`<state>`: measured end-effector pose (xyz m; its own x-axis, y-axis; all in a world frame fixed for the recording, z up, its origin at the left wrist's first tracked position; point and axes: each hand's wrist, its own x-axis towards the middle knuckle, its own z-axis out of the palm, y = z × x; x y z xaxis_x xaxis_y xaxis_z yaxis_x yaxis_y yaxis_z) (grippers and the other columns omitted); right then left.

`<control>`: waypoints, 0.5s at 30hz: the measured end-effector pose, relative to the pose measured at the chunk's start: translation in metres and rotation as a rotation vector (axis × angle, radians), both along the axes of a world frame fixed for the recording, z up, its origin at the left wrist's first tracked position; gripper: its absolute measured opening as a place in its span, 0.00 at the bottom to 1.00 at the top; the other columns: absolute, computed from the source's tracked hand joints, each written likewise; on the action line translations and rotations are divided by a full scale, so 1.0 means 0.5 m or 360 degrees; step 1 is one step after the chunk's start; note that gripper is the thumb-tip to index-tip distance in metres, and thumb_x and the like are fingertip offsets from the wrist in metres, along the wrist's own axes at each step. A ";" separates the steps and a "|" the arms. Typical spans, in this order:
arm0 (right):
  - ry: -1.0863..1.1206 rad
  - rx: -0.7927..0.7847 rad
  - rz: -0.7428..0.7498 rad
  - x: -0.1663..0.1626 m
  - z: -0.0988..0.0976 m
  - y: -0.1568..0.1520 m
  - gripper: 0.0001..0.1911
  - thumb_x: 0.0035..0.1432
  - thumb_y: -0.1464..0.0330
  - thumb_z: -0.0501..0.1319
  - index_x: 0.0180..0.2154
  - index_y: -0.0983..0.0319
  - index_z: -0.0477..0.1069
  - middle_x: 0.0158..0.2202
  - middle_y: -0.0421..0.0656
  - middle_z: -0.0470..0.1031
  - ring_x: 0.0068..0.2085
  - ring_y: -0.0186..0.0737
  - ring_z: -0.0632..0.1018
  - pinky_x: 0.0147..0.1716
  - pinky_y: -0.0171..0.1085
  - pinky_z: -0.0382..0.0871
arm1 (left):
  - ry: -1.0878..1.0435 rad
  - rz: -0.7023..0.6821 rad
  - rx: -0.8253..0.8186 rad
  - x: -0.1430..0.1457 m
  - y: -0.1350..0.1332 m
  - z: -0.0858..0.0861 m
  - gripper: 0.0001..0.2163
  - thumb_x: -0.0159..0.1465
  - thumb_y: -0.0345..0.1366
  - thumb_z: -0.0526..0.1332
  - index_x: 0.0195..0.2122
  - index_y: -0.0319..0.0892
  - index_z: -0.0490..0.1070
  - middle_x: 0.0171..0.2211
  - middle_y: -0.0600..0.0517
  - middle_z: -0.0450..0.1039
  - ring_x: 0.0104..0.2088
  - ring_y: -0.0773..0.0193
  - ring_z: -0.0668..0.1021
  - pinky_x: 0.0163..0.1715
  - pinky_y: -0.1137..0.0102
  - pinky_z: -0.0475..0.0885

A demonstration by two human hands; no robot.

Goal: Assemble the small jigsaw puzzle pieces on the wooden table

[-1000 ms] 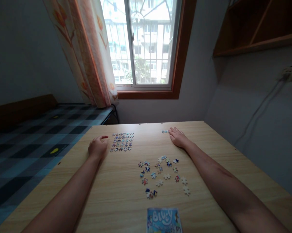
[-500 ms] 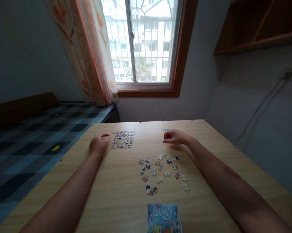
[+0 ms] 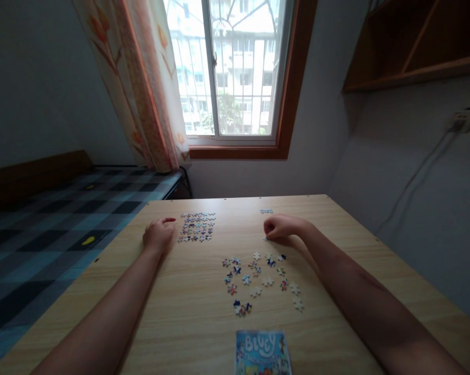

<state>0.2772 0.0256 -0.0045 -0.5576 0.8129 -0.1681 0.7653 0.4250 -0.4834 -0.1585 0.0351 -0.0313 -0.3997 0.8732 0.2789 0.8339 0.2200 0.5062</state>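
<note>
My left hand (image 3: pixel 159 234) rests on the tabletop, fingers loosely stretched and apart, holding nothing. Just right of it lies a block of joined or closely laid puzzle pieces (image 3: pixel 197 227) in several rows. My right hand (image 3: pixel 284 226) is curled in a pinch near the middle of the table. A small light puzzle piece (image 3: pixel 265 239) shows at its fingertips, mostly hidden by them. Beyond that hand is a short row of puzzle pieces (image 3: pixel 266 211). Nearer to me, loose puzzle pieces (image 3: pixel 246 280) lie scattered, some colourful, some pale.
A blue picture card marked "Bluey" (image 3: pixel 262 352) lies at the near side of the wooden table (image 3: pixel 188 312). To the left is a bed with a checked cover (image 3: pixel 113 203). A window (image 3: pixel 243 78) and a curtain (image 3: pixel 137 88) are ahead; a shelf (image 3: pixel 407 57) hangs at right.
My right hand has come slightly toward me, its fingers lower, and a piece from the top of the scattered group is now at its fingertips. My left hand stays put.
</note>
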 end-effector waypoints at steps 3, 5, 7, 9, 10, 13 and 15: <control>0.0062 0.0058 -0.0163 0.031 -0.022 0.025 0.05 0.48 0.68 0.66 0.30 0.62 0.77 0.28 0.39 0.77 0.29 0.35 0.73 0.26 0.31 0.62 | 0.0011 0.0016 -0.0014 0.002 -0.001 0.002 0.17 0.56 0.37 0.58 0.44 0.46 0.80 0.35 0.47 0.79 0.39 0.51 0.78 0.42 0.63 0.72; 0.0115 0.0132 -0.0295 0.047 -0.039 0.040 0.05 0.49 0.69 0.65 0.31 0.63 0.76 0.29 0.40 0.77 0.30 0.35 0.74 0.27 0.31 0.62 | 0.0014 0.0026 -0.0017 0.003 -0.002 0.003 0.16 0.56 0.38 0.58 0.43 0.46 0.80 0.35 0.47 0.79 0.38 0.51 0.78 0.42 0.63 0.72; 0.0162 0.0241 -0.0434 0.057 -0.057 0.050 0.05 0.50 0.72 0.63 0.33 0.63 0.76 0.30 0.40 0.77 0.31 0.35 0.74 0.28 0.30 0.63 | 0.0016 0.0020 -0.0005 0.004 -0.002 0.004 0.16 0.55 0.37 0.58 0.43 0.46 0.80 0.35 0.46 0.80 0.39 0.51 0.78 0.42 0.63 0.72; 0.0195 0.0372 -0.0575 0.063 -0.073 0.058 0.07 0.50 0.74 0.61 0.34 0.63 0.76 0.32 0.41 0.77 0.32 0.35 0.74 0.29 0.30 0.63 | 0.0017 0.0009 0.0009 0.005 -0.003 0.004 0.16 0.55 0.37 0.59 0.43 0.45 0.80 0.36 0.46 0.80 0.39 0.51 0.78 0.42 0.64 0.72; 0.0207 0.0440 -0.0645 0.064 -0.081 0.060 0.08 0.50 0.75 0.61 0.34 0.63 0.75 0.32 0.41 0.77 0.33 0.35 0.74 0.30 0.30 0.62 | 0.0017 0.0002 0.0005 0.005 -0.003 0.005 0.16 0.55 0.37 0.59 0.43 0.45 0.80 0.37 0.46 0.80 0.39 0.51 0.78 0.41 0.64 0.72; 0.0228 0.0628 -0.0846 0.063 -0.104 0.067 0.08 0.52 0.75 0.60 0.35 0.63 0.75 0.32 0.42 0.76 0.32 0.36 0.73 0.31 0.31 0.61 | 0.0026 0.0005 -0.0031 0.008 -0.006 0.008 0.16 0.56 0.36 0.58 0.43 0.45 0.80 0.37 0.46 0.80 0.40 0.51 0.79 0.42 0.64 0.72; 0.0242 0.0721 -0.0956 0.064 -0.117 0.072 0.09 0.54 0.74 0.59 0.37 0.62 0.75 0.31 0.42 0.76 0.32 0.36 0.73 0.31 0.32 0.60 | 0.0035 0.0015 -0.0052 0.010 -0.008 0.011 0.16 0.56 0.36 0.57 0.43 0.45 0.80 0.37 0.46 0.80 0.41 0.51 0.79 0.44 0.64 0.72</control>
